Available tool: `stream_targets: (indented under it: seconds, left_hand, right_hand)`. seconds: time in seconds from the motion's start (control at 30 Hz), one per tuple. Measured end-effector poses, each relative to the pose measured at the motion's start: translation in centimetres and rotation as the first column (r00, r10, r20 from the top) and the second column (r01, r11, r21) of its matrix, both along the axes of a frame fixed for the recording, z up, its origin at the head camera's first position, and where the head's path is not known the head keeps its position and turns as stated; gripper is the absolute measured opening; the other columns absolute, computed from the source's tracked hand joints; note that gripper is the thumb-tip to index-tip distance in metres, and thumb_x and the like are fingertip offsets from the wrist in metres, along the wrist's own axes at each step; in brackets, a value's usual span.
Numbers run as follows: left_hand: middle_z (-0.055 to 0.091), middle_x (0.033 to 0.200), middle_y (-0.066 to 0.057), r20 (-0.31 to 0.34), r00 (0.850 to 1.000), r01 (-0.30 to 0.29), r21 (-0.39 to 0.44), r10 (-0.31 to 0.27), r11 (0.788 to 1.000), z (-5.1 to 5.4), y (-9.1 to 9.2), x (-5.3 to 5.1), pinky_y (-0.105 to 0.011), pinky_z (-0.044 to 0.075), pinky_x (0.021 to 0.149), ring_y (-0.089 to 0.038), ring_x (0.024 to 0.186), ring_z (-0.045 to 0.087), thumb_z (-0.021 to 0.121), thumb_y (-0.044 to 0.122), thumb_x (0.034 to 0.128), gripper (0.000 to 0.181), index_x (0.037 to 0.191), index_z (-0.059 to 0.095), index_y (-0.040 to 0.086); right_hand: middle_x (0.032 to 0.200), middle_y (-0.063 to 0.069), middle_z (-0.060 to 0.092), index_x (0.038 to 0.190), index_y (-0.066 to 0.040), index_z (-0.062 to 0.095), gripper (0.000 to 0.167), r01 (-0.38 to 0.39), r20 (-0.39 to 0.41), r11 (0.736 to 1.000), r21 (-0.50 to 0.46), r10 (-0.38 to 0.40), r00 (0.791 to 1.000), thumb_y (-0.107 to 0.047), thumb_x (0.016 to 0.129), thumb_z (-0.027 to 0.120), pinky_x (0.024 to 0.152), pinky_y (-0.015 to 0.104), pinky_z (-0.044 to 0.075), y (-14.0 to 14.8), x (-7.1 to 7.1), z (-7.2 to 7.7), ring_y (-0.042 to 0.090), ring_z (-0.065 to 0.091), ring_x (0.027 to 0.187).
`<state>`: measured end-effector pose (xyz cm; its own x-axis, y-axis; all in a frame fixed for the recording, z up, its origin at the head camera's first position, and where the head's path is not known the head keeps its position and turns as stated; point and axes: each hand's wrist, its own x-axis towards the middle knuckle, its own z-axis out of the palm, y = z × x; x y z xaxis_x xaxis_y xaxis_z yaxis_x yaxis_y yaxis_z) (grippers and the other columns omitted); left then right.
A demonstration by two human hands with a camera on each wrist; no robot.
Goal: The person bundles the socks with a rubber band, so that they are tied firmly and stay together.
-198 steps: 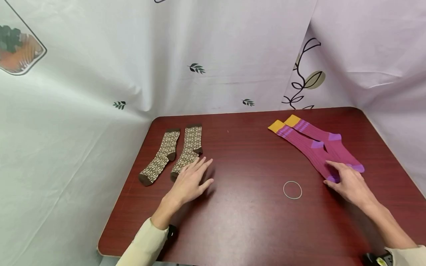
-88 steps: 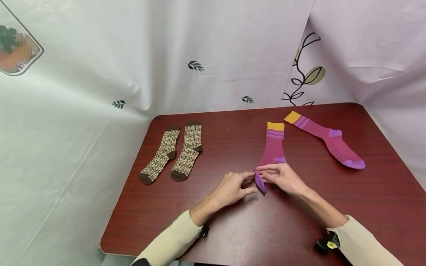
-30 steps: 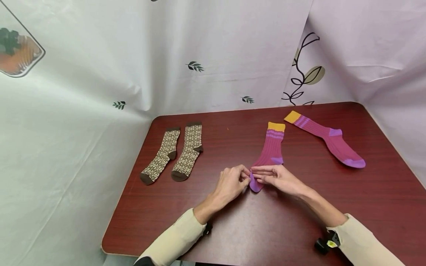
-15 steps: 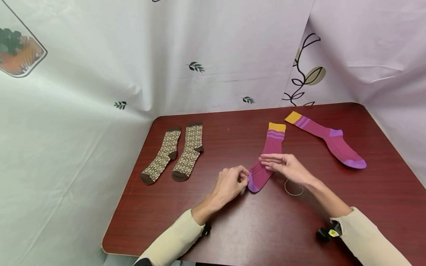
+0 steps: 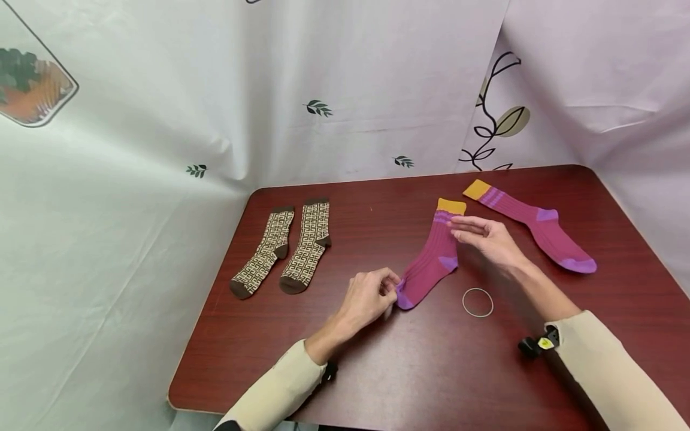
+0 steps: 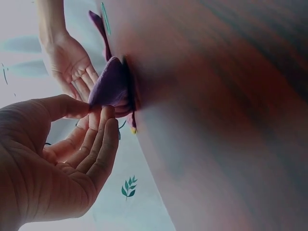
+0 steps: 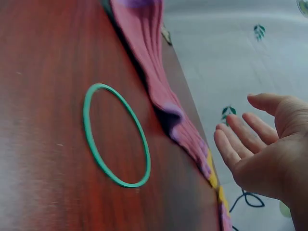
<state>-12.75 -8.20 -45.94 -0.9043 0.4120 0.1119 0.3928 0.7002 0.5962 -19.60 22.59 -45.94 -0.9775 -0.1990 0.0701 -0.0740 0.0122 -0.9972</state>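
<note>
A magenta sock (image 5: 426, 269) with a yellow cuff and purple heel and toe lies on the table, cuff away from me. My left hand (image 5: 369, 299) pinches its toe between thumb and fingertips, lifting the edge slightly in the left wrist view, where the purple toe (image 6: 111, 84) shows. My right hand (image 5: 487, 239) hovers by the sock's leg near the cuff, fingers extended and holding nothing; the right wrist view shows its palm (image 7: 269, 149). A matching magenta sock (image 5: 544, 227) lies flat to the right. Near the right forearm is a thin green ring-shaped band (image 5: 477, 302).
On the left of the dark red table (image 5: 356, 377) lie two patterned brown-and-cream socks, one further left (image 5: 264, 251) and one beside it (image 5: 307, 245). A white curtain (image 5: 345, 72) with leaf prints hangs along the table's back and sides.
The magenta sock came from beside its mate to the middle right. Lately my right hand has left its toe and moved up along it towards the cuff, uncovering the green band; my left stays at the toe.
</note>
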Motion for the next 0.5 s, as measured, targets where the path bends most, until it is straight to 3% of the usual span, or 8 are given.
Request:
stream_targets:
  seconds: [0.13,0.27,0.5]
  left_hand:
    - [0.074,0.080,0.012,-0.008,1.000,-0.003,-0.002,0.003,1.000,-0.1,-0.3,-0.1,-0.036,0.057,0.083,0.003,0.069,0.066,0.078,0.004,0.0855,0.022,0.105,0.078,0.014]
    - [0.072,0.078,0.015,-0.007,1.000,-0.008,0.000,0.008,1.000,-0.1,-0.8,-0.1,-0.038,0.057,0.084,0.004,0.068,0.065,0.077,0.005,0.0858,0.021,0.105,0.077,0.014]
    - [0.071,0.076,0.014,-0.021,0.999,-0.039,-0.015,0.038,0.999,0.0,-1.5,-0.1,-0.040,0.057,0.080,0.000,0.069,0.066,0.075,0.006,0.0854,0.019,0.103,0.077,0.015]
  right_hand:
    - [0.120,-0.013,0.074,0.145,0.013,0.053,0.052,0.078,-0.006,0.996,0.038,-0.078,0.997,-0.008,0.102,0.072,0.091,0.013,0.052,0.7,-0.7,0.1,-0.002,0.069,0.111]
    - [0.121,-0.014,0.071,0.148,0.012,0.052,0.056,0.147,0.006,0.986,0.078,-0.148,0.989,-0.012,0.102,0.073,0.090,0.011,0.051,1.3,-1.4,-0.3,-0.005,0.066,0.111]
    - [0.112,-0.019,0.072,0.149,0.013,0.049,0.056,0.209,0.064,0.977,0.033,-0.211,0.975,-0.005,0.101,0.072,0.088,0.010,0.051,2.1,-2.9,-0.8,-0.004,0.067,0.109]
